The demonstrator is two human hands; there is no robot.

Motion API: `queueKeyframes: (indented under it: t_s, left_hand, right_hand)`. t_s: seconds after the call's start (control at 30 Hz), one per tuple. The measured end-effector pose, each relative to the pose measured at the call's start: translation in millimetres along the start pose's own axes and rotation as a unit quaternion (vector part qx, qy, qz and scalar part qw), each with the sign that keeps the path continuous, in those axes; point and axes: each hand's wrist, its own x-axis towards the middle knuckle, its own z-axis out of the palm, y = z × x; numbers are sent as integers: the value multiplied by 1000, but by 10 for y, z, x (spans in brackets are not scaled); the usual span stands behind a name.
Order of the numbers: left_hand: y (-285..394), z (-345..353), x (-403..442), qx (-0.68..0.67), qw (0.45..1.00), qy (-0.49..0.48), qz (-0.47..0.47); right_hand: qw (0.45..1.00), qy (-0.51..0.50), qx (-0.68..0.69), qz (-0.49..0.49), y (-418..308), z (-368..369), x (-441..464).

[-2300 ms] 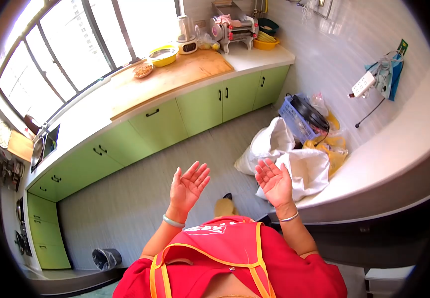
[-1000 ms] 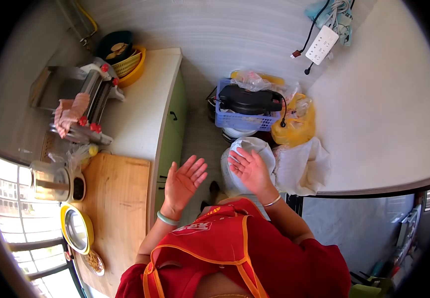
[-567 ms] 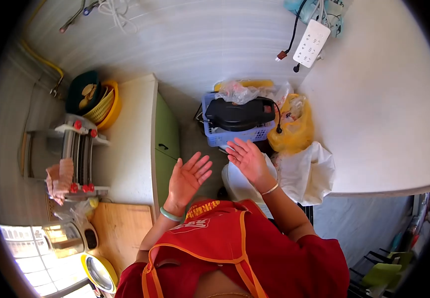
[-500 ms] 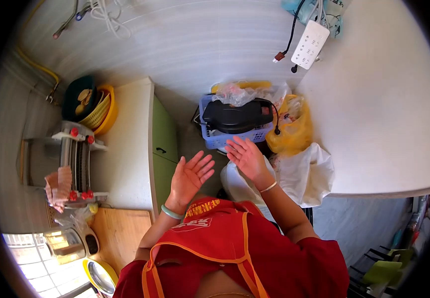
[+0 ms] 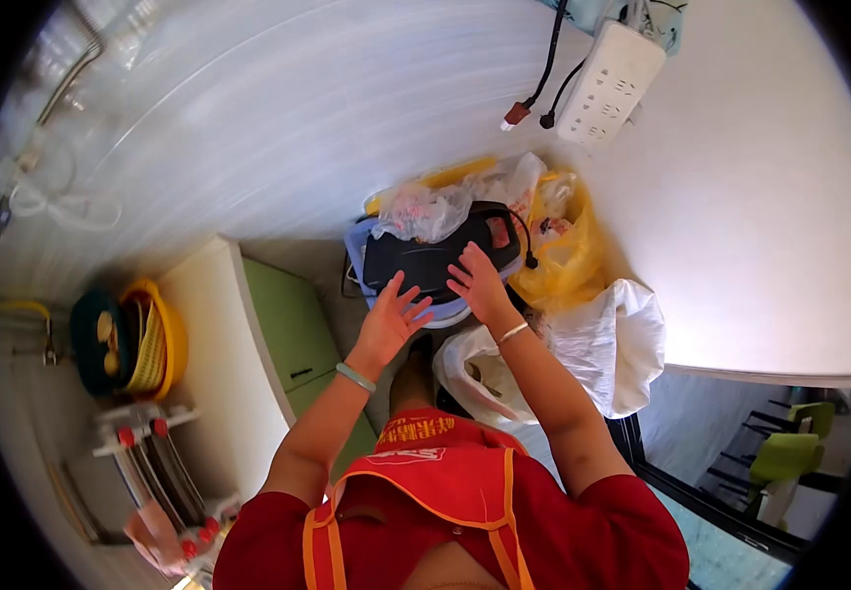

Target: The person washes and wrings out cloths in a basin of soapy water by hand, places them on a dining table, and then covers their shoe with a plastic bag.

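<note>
A black appliance with a handle and a power cord (image 5: 415, 262) lies in a blue plastic basket (image 5: 356, 241). A crumpled clear plastic bag (image 5: 423, 212) rests on top of it. My left hand (image 5: 391, 321) is over the front left edge of the appliance, fingers apart. Over its right side is my right hand (image 5: 480, 283), fingers also spread. Neither hand holds anything; whether the fingertips touch the appliance I cannot tell.
A yellow plastic bag (image 5: 568, 261) and a white sack (image 5: 622, 349) stand right of the basket. The white counter (image 5: 760, 246) rises at right, a green cabinet (image 5: 293, 320) at left. A power strip (image 5: 610, 84) and a loose plug (image 5: 515, 116) hang above.
Both hands have moved forward from in front of the basket to over the appliance, turning from palms up. The view has turned and come closer to the basket.
</note>
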Motion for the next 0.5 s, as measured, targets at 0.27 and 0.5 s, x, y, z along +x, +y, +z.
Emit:
queueKeyframes:
  t_s: [0.27,0.5]
  left_hand:
    - [322,-257,1307,60,994,87,-21]
    - [368,-441,1909,110,973,197,-37]
  right_hand:
    - [957,159,-225,-87,344,-51,1435]
    - [926,43,-345,-147,911,-216,1840]
